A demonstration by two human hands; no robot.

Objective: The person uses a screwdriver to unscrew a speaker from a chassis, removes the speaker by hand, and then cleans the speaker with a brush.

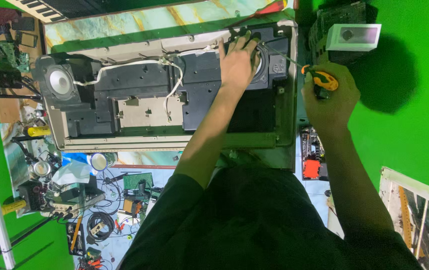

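Head view. An opened beige plastic keyboard casing (pixel 174 142) lies face down, its black inner frame exposed. A round grey speaker (pixel 59 81) sits at one end of the casing; a white cable bundle (pixel 139 65) runs from it across the black frame to a bare metal plate (pixel 147 111) near the middle.

The left hand (pixel 238 59) lies flat, fingers spread, pressed on the black speaker housing (pixel 274 62) at the opposite end of the casing. It grips nothing; it bears down on the housing only.

The right hand (pixel 328 97) is closed around the orange-and-black handle of a screwdriver (pixel 319 80). The thin metal shaft slants from the handle toward the speaker housing, its tip ending close beside the left hand's fingers. Whether the tip sits in a screw cannot be told.

Beyond the right hand, a small white box with a round lens (pixel 353 36) stands against a green backdrop (pixel 414 125). Below the casing, a cluttered floor area (pixel 104 210) holds coiled wires, small tools and circuit parts. A yellow-handled tool (pixel 38 131) lies beside the casing's speaker end.
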